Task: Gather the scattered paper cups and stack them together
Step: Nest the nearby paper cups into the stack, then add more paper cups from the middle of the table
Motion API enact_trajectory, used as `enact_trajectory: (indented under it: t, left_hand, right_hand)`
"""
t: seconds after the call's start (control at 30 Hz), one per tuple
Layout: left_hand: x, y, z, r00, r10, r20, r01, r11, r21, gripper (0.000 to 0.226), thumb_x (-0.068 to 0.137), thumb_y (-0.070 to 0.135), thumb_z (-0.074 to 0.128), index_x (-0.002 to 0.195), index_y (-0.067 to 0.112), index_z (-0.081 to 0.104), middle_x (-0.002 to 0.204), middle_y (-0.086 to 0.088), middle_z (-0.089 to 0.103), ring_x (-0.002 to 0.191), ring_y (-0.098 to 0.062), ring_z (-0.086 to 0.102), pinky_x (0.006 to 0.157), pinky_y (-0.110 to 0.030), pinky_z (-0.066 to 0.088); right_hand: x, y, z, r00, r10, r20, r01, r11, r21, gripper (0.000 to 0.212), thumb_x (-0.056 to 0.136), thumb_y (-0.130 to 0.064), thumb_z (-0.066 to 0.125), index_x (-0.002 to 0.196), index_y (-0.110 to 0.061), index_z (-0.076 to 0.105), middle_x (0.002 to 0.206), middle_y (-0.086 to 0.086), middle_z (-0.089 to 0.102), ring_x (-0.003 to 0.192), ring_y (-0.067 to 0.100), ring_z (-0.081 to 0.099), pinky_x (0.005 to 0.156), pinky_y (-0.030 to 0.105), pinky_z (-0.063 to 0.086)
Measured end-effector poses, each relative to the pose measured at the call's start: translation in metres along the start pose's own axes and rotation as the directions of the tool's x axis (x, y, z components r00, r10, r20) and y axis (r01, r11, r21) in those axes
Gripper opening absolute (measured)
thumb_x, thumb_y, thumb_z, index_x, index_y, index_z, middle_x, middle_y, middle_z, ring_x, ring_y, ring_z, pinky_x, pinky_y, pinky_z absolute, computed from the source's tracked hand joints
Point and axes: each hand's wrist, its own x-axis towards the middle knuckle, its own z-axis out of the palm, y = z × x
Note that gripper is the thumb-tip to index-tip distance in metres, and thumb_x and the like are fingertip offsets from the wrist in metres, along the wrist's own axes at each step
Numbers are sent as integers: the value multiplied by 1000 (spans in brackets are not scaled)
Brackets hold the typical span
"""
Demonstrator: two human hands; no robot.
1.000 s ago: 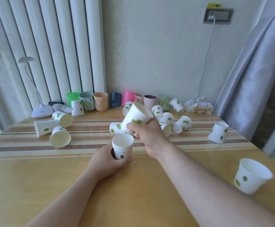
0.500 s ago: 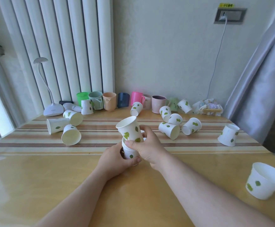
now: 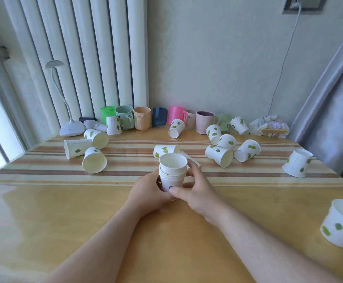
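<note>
Both hands wrap the short upright stack of white leaf-printed paper cups [image 3: 172, 172] standing on the glossy wooden table [image 3: 44, 211]: the left hand [image 3: 148, 194] cups its near-left side, the right hand [image 3: 197, 190] its right side, thumb across the front, fingers curling behind. The next loose cup, a white paper cup lying on its side [image 3: 165, 150], rests just behind the stack, its long axis running left to right across the striped band; another seems partly hidden behind the right fingers. The right hand looks nearer to it. More paper cups lie farther off: a toppled trio [image 3: 89, 149] to the left, a cluster [image 3: 227, 149] to the right.
</note>
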Motion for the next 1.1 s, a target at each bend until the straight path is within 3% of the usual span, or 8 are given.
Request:
enact_trajectory:
  t: [0.27, 0.5, 0.6, 0.7, 0.83, 0.93, 1.0, 1.1]
  left_hand:
    - [0, 3, 0, 998, -52, 45, 51, 998, 22, 44, 72, 62, 90, 93, 31, 66, 85, 12, 74, 85, -3, 65, 70, -24, 49]
    - [-11, 82, 38, 950, 19, 312, -27, 999, 21, 50, 66, 61, 93, 99, 32, 70, 94, 12, 75, 93, -11, 68, 80, -32, 55]
    - [-27, 128, 88, 921, 91, 379, -72, 995, -65, 45, 69, 58, 92, 99, 31, 71, 95, 12, 77, 93, -11, 70, 80, -30, 55]
    - [-36, 160, 125, 928, 101, 358, -69, 993, -101, 35, 76, 55, 88, 90, 29, 69, 85, 12, 74, 82, -6, 66, 68, -26, 51]
    - [-44, 167, 144, 965, 107, 238, -96, 994, -57, 44, 73, 66, 83, 100, 34, 66, 87, 17, 73, 86, -8, 68, 72, -30, 54]
    - [-45, 163, 146, 972, 119, 201, -112, 993, -46, 53, 71, 73, 81, 106, 36, 66, 91, 20, 73, 88, -6, 68, 70, -27, 50]
    - [-46, 162, 146, 972, 119, 200, -111, 993, -50, 57, 69, 76, 80, 107, 37, 66, 93, 20, 73, 88, -3, 67, 68, -26, 48]
    - [-46, 164, 143, 969, 104, 223, -97, 994, -42, 52, 71, 74, 81, 103, 35, 66, 91, 17, 74, 87, -1, 66, 68, -25, 49]
  right_hand:
    - [-70, 38, -93, 995, 22, -99, -64, 892, -447, 73, 90, -20, 81, 137, -60, 42, 127, -14, 55, 116, 1, 59, 99, 14, 49]
    - [-132, 30, -164, 944, -62, -324, -101, 882, -461, 63, 92, -14, 78, 128, -57, 51, 121, -14, 63, 103, 2, 65, 85, 12, 52]
    - [-150, 9, -186, 839, -285, -464, -14, 841, -542, 56, 85, -9, 81, 126, -44, 64, 108, -13, 64, 86, 13, 59, 76, 10, 46]
    - [-170, -5, -219, 659, -499, -563, -47, 720, -692, 54, 78, -11, 86, 126, -28, 69, 105, -11, 56, 88, 13, 50, 88, 24, 45]
    - [-185, 14, -257, 660, -209, -722, -284, 820, -497, 94, 74, -35, 93, 150, -46, 40, 144, -3, 46, 137, 22, 46, 113, 39, 41]
    - [-186, 35, -262, 733, 140, -666, -396, 883, -251, 123, 71, -43, 94, 161, -55, 12, 153, -7, 48, 140, 21, 50, 109, 41, 47]
    - [-185, 45, -257, 748, 179, -639, -382, 904, -194, 108, 73, -41, 94, 160, -48, 29, 139, -16, 60, 125, 15, 59, 97, 35, 49]
    - [-173, 44, -247, 728, 118, -676, -309, 936, -170, 52, 75, -35, 91, 117, -46, 60, 117, -20, 72, 110, 9, 68, 83, 30, 53]
